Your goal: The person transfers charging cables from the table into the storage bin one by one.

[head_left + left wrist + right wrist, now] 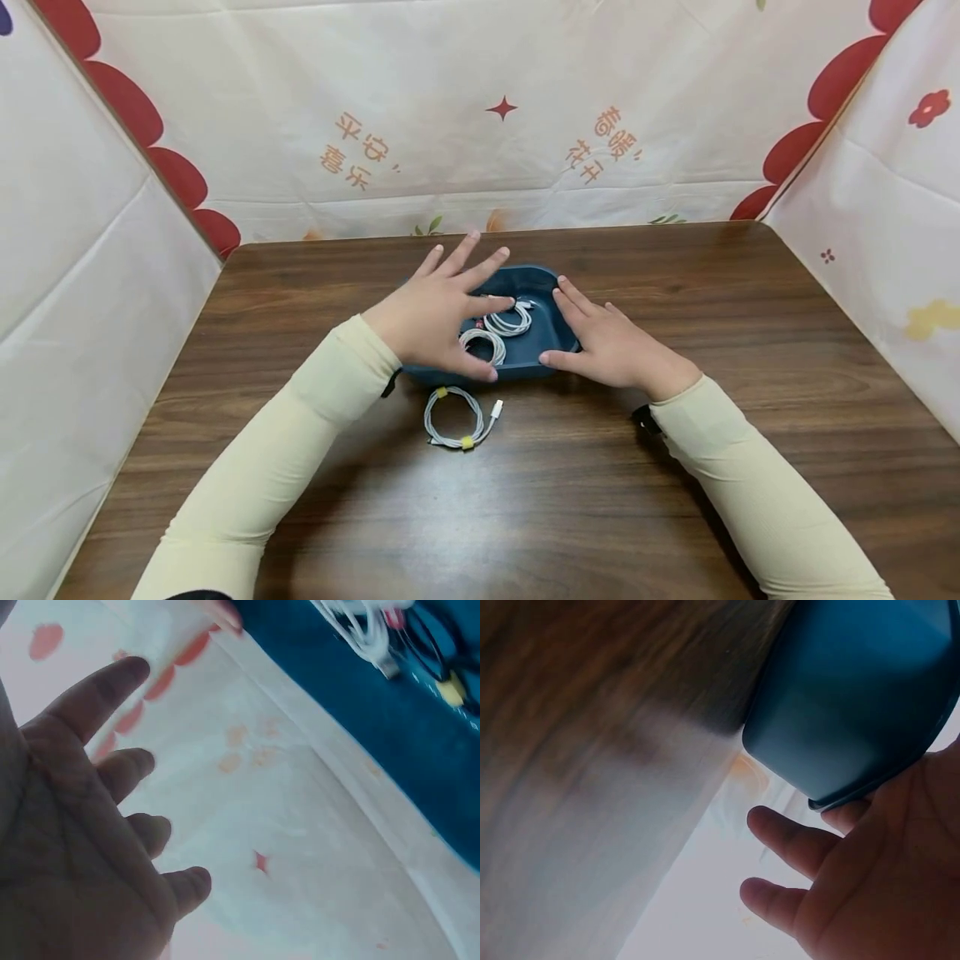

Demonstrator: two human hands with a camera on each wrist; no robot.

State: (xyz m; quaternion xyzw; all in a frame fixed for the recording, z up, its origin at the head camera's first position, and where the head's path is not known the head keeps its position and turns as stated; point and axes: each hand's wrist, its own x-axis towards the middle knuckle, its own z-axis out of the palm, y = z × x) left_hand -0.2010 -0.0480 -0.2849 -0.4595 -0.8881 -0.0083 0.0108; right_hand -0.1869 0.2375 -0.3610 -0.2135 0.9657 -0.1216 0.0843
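Note:
A dark blue rectangular bin (pixel 531 371) sits on the table with coiled white cables (pixel 510 321) inside it. Over its left part, my left hand (pixel 438 321) is spread with straight fingers and hides that end; the left wrist view shows nothing in its palm. At the bin's right end, my right hand (pixel 618 342) lies along the rim, thumb near the front corner and fingers toward the back; the right wrist view shows these fingers extended beside the outer wall. In front of the bin lies a coiled light grey cable (pixel 475 408) with yellow ties and a white plug.
The brown wood-grain table (pixel 570 517) ends at a back edge against a white printed cloth (pixel 465 83). More cloth rises along the left and right sides. Also inside the bin, the left wrist view shows a dark cable with a yellow tie (pixel 451 691).

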